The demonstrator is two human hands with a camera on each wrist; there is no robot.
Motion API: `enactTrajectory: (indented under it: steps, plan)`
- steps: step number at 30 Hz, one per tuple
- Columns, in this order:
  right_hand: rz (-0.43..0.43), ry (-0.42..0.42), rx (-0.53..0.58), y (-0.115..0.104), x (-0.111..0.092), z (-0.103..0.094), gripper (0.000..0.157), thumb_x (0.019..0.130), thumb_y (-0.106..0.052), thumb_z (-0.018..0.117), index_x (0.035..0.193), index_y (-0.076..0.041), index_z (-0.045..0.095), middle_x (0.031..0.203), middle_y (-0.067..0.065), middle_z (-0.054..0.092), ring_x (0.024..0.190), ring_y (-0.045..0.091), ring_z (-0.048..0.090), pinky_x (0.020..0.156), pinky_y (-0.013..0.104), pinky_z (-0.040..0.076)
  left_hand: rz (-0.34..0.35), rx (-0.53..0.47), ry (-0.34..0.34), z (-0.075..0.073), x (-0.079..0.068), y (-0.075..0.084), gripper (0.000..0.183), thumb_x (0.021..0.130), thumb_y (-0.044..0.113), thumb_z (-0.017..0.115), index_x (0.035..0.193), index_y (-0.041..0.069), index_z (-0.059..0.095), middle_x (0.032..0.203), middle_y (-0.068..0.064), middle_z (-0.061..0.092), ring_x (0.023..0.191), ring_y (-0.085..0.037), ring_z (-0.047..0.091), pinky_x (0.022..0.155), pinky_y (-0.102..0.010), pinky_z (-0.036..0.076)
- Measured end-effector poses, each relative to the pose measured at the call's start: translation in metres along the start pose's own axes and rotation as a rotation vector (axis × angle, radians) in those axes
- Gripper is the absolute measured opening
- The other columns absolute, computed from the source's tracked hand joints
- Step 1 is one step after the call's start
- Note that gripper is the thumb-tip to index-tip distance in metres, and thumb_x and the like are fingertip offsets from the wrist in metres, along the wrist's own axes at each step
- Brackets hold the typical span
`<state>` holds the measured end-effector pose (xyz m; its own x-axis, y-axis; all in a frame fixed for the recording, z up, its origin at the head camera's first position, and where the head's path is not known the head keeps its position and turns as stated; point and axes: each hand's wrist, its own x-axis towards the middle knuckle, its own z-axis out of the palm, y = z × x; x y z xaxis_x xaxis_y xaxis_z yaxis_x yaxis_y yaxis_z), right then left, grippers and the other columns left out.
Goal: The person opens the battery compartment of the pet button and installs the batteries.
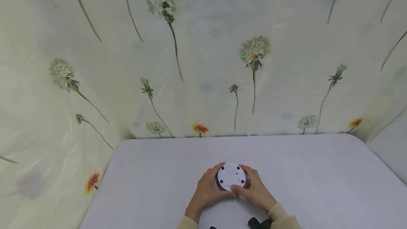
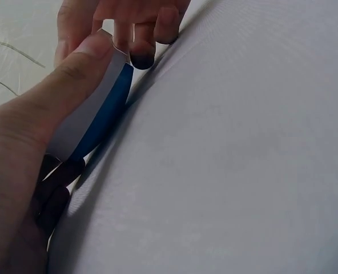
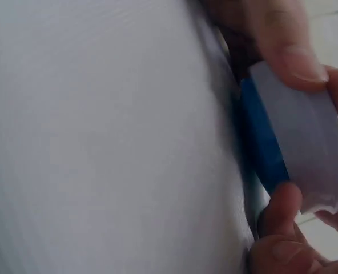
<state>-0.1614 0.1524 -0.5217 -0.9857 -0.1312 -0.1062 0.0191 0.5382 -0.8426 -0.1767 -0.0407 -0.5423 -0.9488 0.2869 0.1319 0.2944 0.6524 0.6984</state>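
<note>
A round white device (image 1: 231,177) with a patch of small speaker holes and several dark feet on its upward face is held between both hands, low over the table. Around its side runs a blue band (image 2: 105,117), facing the tabletop. My left hand (image 1: 208,189) grips the left edge, its thumb along the near rim and fingers round the far side. My right hand (image 1: 257,191) holds the right edge, with the thumb pressing on the near part of the face by a panel line. In the right wrist view, the white side wall (image 3: 306,134) shows between fingertips.
A white-covered table (image 1: 152,172) with rounded far corners lies under the hands. Behind it hangs a pale curtain (image 1: 206,56) printed with dandelions. A black piece (image 1: 260,223) sits beside the right sleeve at the near edge of the view.
</note>
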Motion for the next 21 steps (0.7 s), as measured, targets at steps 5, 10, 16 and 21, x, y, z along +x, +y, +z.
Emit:
enactTrajectory:
  steps: [5,10,16,21]
  plan:
    - [-0.009,-0.015,0.039,-0.0004,0.0013,0.0014,0.081,0.077,-0.041,0.075,0.142,-0.016,0.034,0.138,0.010,0.047,0.126,0.027,0.043,0.101,0.049,0.035,-0.002,0.004,0.010,0.0002,0.0020,-0.0006,0.098,0.057,0.068,0.076,0.142,0.034,0.039,0.117,0.004,0.059,0.099,-0.008,0.051,0.083,-0.034,0.045]
    - [0.041,-0.048,0.118,-0.0006,-0.0008,0.0020,0.077,0.079,-0.034,0.074,0.142,-0.018,0.034,0.131,0.014,0.047,0.082,0.019,0.056,0.063,0.032,0.046,-0.015,0.002,0.006,0.0027,-0.0001,-0.0027,0.098,0.057,0.072,0.074,0.141,0.035,0.040,0.116,0.006,0.059,0.098,-0.007,0.050,0.083,-0.033,0.044]
    - [0.028,-0.094,0.200,0.0023,-0.0042,0.0041,0.075,0.081,-0.030,0.073,0.142,-0.017,0.032,0.129,0.017,0.044,0.059,0.013,0.050,0.047,0.026,0.042,-0.006,0.013,0.022,0.0064,-0.0028,-0.0066,0.100,0.055,0.073,0.073,0.141,0.035,0.040,0.116,0.006,0.059,0.097,-0.006,0.050,0.080,-0.030,0.044]
    - [0.040,-0.076,0.202,0.0031,-0.0021,0.0019,0.073,0.081,-0.032,0.073,0.141,-0.019,0.033,0.129,0.016,0.044,0.063,0.014,0.052,0.047,0.027,0.043,0.018,0.016,0.029,0.0074,0.0009,-0.0059,0.099,0.056,0.074,0.072,0.141,0.036,0.039,0.118,0.007,0.059,0.098,-0.005,0.050,0.081,-0.030,0.044]
